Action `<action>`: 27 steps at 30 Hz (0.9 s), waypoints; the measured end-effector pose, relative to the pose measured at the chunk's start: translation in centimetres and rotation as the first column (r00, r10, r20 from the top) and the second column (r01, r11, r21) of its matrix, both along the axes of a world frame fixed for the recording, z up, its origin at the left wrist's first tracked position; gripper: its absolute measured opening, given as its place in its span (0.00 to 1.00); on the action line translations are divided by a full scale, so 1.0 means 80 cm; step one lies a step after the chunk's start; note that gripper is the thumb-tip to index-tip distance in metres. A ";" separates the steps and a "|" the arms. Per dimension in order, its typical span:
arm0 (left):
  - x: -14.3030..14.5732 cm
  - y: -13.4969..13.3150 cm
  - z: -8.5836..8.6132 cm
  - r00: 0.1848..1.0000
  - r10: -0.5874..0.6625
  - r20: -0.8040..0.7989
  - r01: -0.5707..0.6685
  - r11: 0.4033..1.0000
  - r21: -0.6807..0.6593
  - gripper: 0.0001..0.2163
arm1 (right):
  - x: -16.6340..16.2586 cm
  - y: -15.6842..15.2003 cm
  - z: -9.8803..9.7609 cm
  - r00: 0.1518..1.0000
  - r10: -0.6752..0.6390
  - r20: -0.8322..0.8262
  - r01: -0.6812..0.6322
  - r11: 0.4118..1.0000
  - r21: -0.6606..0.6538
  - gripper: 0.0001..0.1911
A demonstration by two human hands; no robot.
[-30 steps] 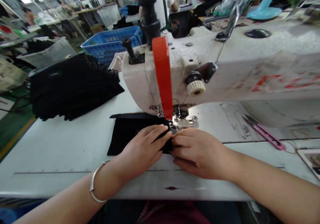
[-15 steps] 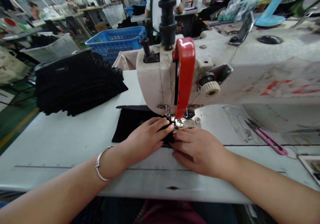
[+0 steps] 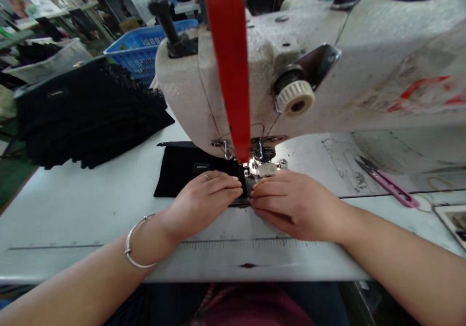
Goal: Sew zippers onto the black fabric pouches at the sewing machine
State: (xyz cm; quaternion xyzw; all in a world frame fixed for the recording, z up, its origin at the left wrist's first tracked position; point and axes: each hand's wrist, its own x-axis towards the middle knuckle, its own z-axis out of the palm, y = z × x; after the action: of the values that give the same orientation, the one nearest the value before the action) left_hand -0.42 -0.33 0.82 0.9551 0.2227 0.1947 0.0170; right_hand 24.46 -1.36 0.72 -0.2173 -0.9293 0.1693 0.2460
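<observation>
A small black fabric piece (image 3: 182, 170) with a tiny label lies on the sewing table (image 3: 73, 209) under the presser foot (image 3: 262, 166) of a cream sewing machine (image 3: 327, 83). My left hand (image 3: 204, 202), with a ring and a bangle on the wrist, rests flat on the fabric, fingers stretched toward the needle. My right hand (image 3: 294, 204) lies beside it, fingers together and pressed on the fabric's edge just in front of the foot. A red strip (image 3: 229, 63) hangs down the machine's front.
A stack of black fabric pieces (image 3: 87, 112) sits at the table's back left. Behind it stand a blue basket (image 3: 141, 49) and a clear bin (image 3: 47, 59). Pink thread snips (image 3: 388, 187) lie on the right. Another person works at a far table.
The camera has come closer and lower to the machine. Both hands stay on the fabric at the needle, and the label on the black piece is now uncovered.
</observation>
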 end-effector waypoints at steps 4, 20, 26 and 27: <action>0.000 0.003 0.000 1.000 0.012 -0.001 -0.012 0.999 -0.030 0.09 | 0.004 0.003 0.003 0.999 -0.032 0.032 0.030 0.999 0.039 0.11; -0.005 0.016 0.001 0.998 -0.060 0.002 0.060 0.998 0.008 0.09 | -0.006 -0.004 -0.003 0.985 -0.139 0.103 0.139 0.990 0.002 0.15; -0.003 0.034 -0.003 0.998 0.020 0.060 -0.014 0.995 -0.098 0.11 | -0.012 -0.002 -0.004 0.950 -0.252 0.185 0.248 0.968 0.042 0.17; -0.003 0.037 -0.003 0.998 0.031 0.060 -0.024 0.994 -0.107 0.12 | -0.013 -0.001 -0.005 0.943 -0.269 0.198 0.264 0.963 0.050 0.17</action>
State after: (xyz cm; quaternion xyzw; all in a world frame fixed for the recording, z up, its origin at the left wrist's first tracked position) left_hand -0.64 2.65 0.56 0.9432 0.2451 0.2123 0.0720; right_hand 23.44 -1.45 0.34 -0.3542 -0.9134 0.1010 0.1732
